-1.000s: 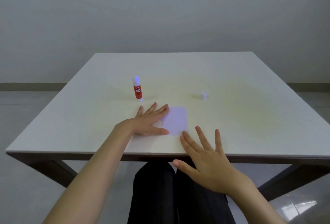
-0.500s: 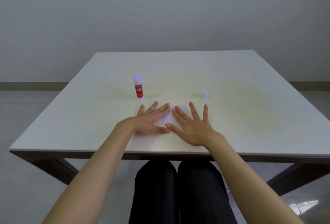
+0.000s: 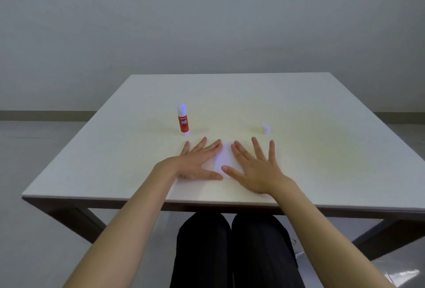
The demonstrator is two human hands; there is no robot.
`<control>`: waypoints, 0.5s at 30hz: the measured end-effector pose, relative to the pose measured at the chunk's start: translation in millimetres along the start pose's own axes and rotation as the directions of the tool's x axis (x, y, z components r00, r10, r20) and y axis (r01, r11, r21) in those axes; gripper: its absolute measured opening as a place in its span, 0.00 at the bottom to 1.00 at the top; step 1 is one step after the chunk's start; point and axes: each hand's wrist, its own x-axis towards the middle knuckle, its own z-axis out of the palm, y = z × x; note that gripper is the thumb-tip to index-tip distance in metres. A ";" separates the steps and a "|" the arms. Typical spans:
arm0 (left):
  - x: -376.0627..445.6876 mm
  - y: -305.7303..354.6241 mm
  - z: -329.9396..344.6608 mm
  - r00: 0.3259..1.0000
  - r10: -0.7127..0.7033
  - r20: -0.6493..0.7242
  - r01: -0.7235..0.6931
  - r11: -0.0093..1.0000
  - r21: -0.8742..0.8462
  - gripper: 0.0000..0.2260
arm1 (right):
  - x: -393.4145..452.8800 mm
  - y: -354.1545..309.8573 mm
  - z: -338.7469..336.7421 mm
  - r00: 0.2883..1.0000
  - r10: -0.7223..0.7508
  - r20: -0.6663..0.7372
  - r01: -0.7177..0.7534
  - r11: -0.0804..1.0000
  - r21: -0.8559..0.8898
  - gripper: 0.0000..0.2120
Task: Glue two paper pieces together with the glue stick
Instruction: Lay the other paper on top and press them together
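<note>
Red-labelled glue stick (image 3: 183, 119) stands upright on the tabletop (image 3: 322, 149), left of centre and just beyond the left hand's fingertips, not touching them. Its cap is off: a violet tip shows at the top. Nobody holds it.

Left hand (image 3: 197, 163): flat on the tabletop near the front edge, palm down, fingers straight and spread, grip holding nothing. Its index finger and thumb lie along the left side of the paper (image 3: 225, 158); a faint seam just beside the fingers suggests one piece lapping over another, but I cannot tell how much overlap there is.

Paper: pale, lying flat between the two hands, mostly covered by them; only a narrow strip shows.

Right hand (image 3: 257, 168): also flat, palm down, fingers splayed, pressing on the right part of the paper. Grip spread, pinching nothing.

Small white cap (image 3: 266, 128), presumably from the glue stick, sits further toward the far edge, right of centre, well apart from the stick.

Progress, judged from the layout: glue seems applied and the pieces already laid together; both palms are pressing the joint. Remaining: lift the hands, check that the bond holds, recap the stick.
</note>
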 end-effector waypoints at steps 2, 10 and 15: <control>0.5 -0.4 0.4 1.000 0.003 -0.002 -0.003 1.000 -0.001 0.41 | -10.7 -10.9 9.3 0.997 -0.072 -0.022 0.072 0.997 0.002 0.42; -1.0 0.2 -0.1 1.000 0.002 -0.001 -0.002 1.000 -0.010 0.41 | -11.7 6.7 8.0 0.995 -0.098 0.036 0.097 0.995 0.036 0.38; -0.9 1.2 -0.8 1.000 0.002 0.002 -0.002 1.000 -0.006 0.41 | -0.3 -7.8 8.1 0.999 -0.038 -0.029 0.038 0.999 0.015 0.41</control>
